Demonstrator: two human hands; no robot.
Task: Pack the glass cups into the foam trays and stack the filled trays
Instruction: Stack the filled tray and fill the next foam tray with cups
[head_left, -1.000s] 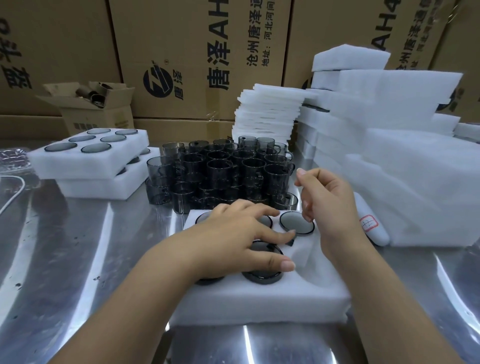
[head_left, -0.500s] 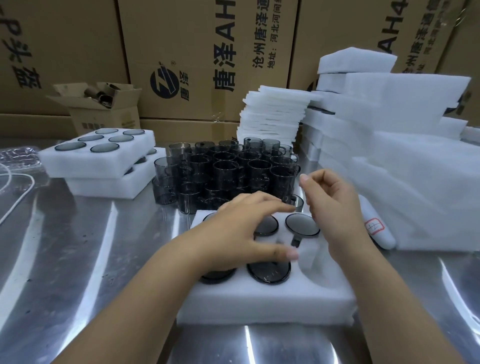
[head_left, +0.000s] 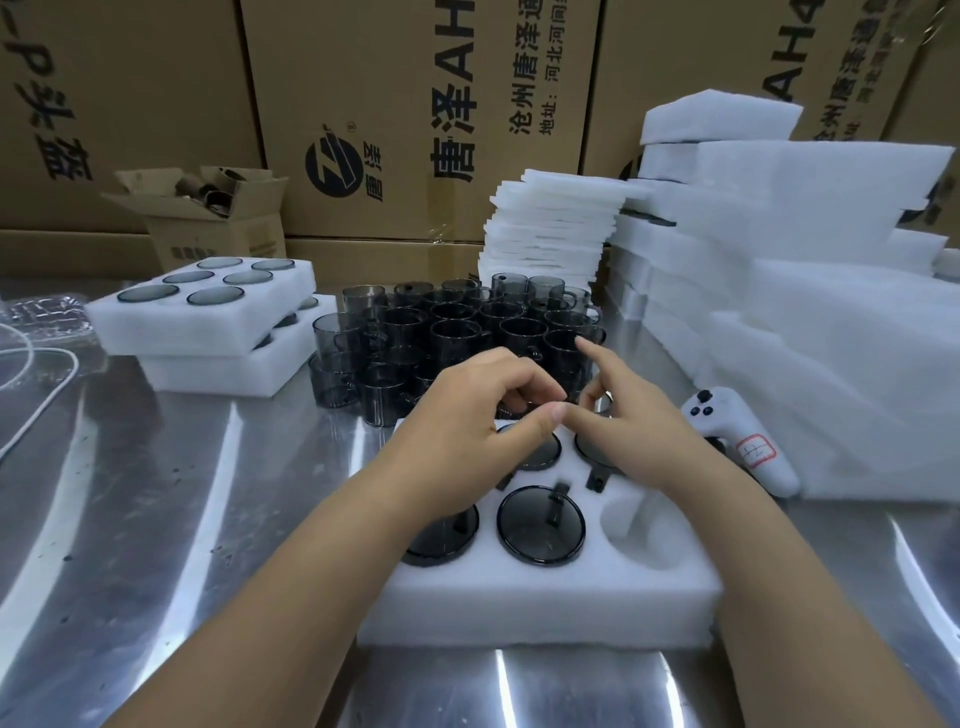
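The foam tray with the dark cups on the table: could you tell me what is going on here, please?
A person is packing grey glass cups into a six-pocket foam tray. Four pockets visibly hold cups, the near right pocket is empty, one is hidden under the left hand. It and the right hand hover by the loose cups, neither plainly holding one. Two filled trays sit stacked at left.
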